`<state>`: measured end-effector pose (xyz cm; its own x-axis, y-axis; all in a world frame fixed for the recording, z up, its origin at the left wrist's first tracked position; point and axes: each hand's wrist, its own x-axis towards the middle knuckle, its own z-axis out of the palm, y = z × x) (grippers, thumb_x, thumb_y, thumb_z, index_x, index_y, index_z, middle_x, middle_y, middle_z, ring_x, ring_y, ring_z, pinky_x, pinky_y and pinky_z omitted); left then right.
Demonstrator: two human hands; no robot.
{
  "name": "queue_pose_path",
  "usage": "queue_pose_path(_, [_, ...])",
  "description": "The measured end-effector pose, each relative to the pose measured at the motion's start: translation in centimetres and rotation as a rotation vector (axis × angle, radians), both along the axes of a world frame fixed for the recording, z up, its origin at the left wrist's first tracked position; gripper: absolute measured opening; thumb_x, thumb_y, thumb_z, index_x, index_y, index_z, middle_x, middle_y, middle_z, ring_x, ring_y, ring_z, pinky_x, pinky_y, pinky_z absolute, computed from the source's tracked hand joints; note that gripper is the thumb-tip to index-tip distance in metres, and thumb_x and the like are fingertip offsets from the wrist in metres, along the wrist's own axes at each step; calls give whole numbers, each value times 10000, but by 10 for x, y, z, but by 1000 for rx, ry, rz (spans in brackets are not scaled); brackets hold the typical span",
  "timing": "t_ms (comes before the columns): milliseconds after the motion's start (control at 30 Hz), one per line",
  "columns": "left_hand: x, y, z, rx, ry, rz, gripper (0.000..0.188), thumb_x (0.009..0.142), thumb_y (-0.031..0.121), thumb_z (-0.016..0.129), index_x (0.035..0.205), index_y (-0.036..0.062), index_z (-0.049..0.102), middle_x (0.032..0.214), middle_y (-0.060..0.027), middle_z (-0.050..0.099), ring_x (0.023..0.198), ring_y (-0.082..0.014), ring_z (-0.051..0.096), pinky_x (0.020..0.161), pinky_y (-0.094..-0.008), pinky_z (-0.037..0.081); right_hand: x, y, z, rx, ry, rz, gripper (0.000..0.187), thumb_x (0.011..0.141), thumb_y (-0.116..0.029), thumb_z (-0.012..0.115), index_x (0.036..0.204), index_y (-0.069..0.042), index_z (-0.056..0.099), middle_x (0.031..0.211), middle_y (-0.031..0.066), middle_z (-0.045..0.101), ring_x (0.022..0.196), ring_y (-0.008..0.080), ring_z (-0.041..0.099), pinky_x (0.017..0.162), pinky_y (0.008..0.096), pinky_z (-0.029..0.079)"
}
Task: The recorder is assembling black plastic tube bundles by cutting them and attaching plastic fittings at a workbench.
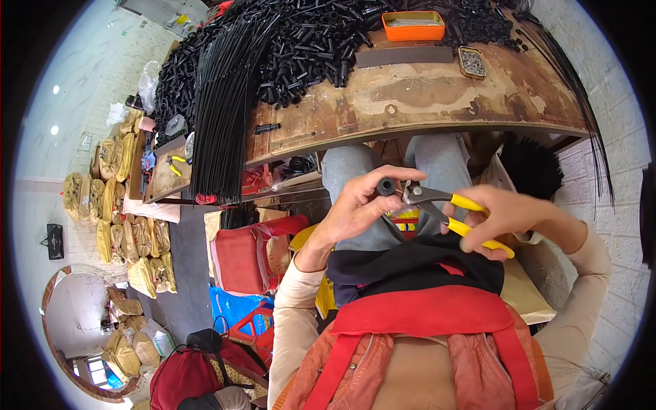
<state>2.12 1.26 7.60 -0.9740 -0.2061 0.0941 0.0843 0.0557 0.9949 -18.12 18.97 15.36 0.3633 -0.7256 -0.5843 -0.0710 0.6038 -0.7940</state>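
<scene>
Above my lap, my left hand (pixel 355 210) pinches a short black tube-shaped part (pixel 387 186) between thumb and fingers, its round open end showing. My right hand (pixel 504 217) is wrapped round the yellow handles of a pair of pliers (pixel 418 195). The pliers' handles are spread apart, and their dark metal head sits right beside the black part, at my left fingertips. Whether the jaws bite on the part cannot be made out.
A worn wooden table (pixel 410 96) lies ahead, heaped with black tubular parts (pixel 307 51). Thin black rods (pixel 229 102) hang over its front edge. An orange tin (pixel 413 27) and a small tray of metal bits (pixel 472 63) stand farther back. A red chair (pixel 249 254) is at left.
</scene>
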Motion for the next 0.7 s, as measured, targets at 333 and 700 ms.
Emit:
queue_pose_path(333, [-11, 1, -6, 30, 42, 186, 528, 931, 411, 620, 1254, -5, 587, 939, -4, 565, 794, -72, 497, 710, -206, 398, 10, 11, -32, -514, 481, -332, 371, 908, -117, 604, 1198, 53, 448, 712, 111, 589, 473, 257, 576, 510, 341, 489])
queue_pose_path(700, [-11, 7, 2, -36, 17, 112, 570, 934, 492, 575, 1233, 7, 583, 960, -6, 518, 841, -77, 464, 728, -217, 407, 1, 4, -63, -993, 1001, -224, 398, 895, -258, 622, 1161, 13, 503, 825, 197, 626, 851, 398, 606, 747, 399, 483])
